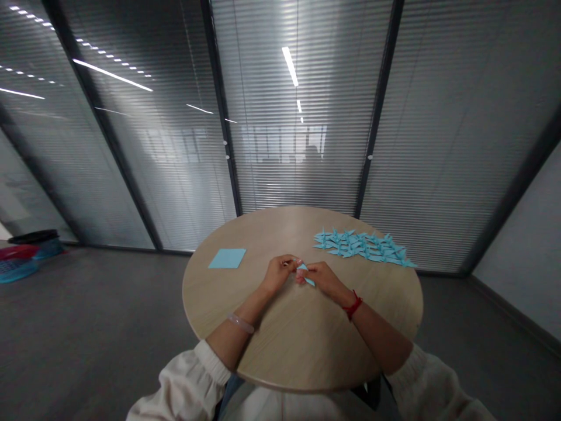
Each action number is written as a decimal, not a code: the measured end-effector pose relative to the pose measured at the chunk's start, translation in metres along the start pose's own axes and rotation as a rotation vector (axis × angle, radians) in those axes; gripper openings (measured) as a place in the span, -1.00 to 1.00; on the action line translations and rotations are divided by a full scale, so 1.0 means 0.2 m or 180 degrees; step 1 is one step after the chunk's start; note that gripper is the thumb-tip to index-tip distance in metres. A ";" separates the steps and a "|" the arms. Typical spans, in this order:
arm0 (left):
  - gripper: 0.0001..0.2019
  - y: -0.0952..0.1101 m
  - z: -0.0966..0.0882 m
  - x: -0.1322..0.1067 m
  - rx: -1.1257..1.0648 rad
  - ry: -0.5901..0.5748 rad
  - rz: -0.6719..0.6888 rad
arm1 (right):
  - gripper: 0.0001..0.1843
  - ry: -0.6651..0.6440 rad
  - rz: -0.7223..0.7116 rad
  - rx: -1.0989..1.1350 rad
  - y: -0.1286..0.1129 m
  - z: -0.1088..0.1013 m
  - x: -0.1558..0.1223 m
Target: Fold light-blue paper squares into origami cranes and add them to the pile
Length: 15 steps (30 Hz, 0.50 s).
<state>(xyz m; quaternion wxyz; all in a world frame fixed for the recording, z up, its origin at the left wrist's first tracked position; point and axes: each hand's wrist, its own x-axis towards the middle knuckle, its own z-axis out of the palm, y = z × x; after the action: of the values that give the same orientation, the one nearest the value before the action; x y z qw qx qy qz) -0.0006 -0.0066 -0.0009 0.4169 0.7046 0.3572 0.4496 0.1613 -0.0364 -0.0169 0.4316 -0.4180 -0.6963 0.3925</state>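
Note:
Both my hands meet over the middle of the round table, pinching one small piece of folded light-blue paper (309, 282). My left hand (279, 272) grips it from the left, fingers closed, and a translucent bangle circles that wrist. From the right, my right hand (325, 277) holds the same paper between thumb and fingers; a red cord bracelet is on this wrist. Fingers cover most of the paper, so its exact fold is hidden. Left of my hands lies a flat stack of square blue paper (227, 258). Several folded blue paper cranes (362, 244) sit in rows at the right rear.
The wooden round table (302, 362) stands close to glass partitions with blinds (298, 175). On the floor at far left are a red-and-blue basket (17, 269) and a dark-rimmed bin (44, 245). A white wall (526, 234) rises at right.

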 end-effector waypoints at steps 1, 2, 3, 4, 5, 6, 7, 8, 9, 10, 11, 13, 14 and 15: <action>-0.64 0.00 0.00 0.00 -0.0031 -0.0018 -0.0011 | -0.55 0.0009 -0.0021 0.0026 0.00 0.00 0.00; -0.63 0.01 0.00 0.00 -0.0069 -0.0044 -0.0023 | -0.55 0.0019 -0.0040 0.0045 0.00 0.00 0.00; -0.62 0.01 0.01 0.00 -0.0103 -0.0074 -0.0030 | -0.56 0.0031 -0.0050 0.0059 0.00 0.00 0.00; -0.61 0.01 0.01 -0.01 -0.0125 -0.0104 -0.0034 | -0.56 0.0033 -0.0045 0.0072 0.00 0.00 0.00; -0.61 0.01 0.01 -0.01 -0.0135 -0.0128 -0.0031 | -0.56 0.0031 -0.0022 0.0092 0.00 0.00 0.00; -0.60 0.01 0.01 -0.01 -0.0135 -0.0142 -0.0019 | -0.55 0.0029 0.0016 0.0122 0.00 0.00 0.00; -0.60 0.01 0.01 -0.01 -0.0125 -0.0141 0.0000 | -0.55 0.0024 0.0063 0.0158 -0.01 0.00 0.00; -0.60 0.01 0.01 -0.01 -0.0109 -0.0131 0.0026 | -0.54 0.0011 0.0101 0.0188 -0.01 0.00 0.00; -0.60 0.00 0.01 0.00 -0.0088 -0.0113 0.0054 | -0.53 -0.0007 0.0107 0.0203 -0.01 0.00 0.00; -0.60 0.00 0.00 0.00 -0.0061 -0.0081 0.0078 | -0.53 -0.0018 0.0082 0.0196 0.00 0.00 0.00; -0.61 -0.01 0.00 0.00 -0.0036 -0.0040 0.0094 | -0.54 -0.0019 0.0038 0.0167 0.00 0.00 0.00; -0.62 -0.02 -0.02 0.01 -0.0006 0.0043 0.0106 | -0.57 0.0009 -0.0054 0.0097 0.01 -0.01 0.01; -0.62 -0.03 -0.02 0.02 -0.0006 0.0082 0.0105 | -0.58 0.0045 -0.0079 0.0081 0.01 -0.01 0.01; -0.63 -0.03 -0.03 0.02 -0.0005 0.0116 0.0103 | -0.60 0.0080 -0.0082 0.0086 0.02 -0.01 0.01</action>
<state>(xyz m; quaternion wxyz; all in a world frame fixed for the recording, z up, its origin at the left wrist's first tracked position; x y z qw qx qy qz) -0.0050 0.0009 -0.0039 0.4035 0.7016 0.3529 0.4694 0.1641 -0.0321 -0.0183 0.4509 -0.4080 -0.6909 0.3910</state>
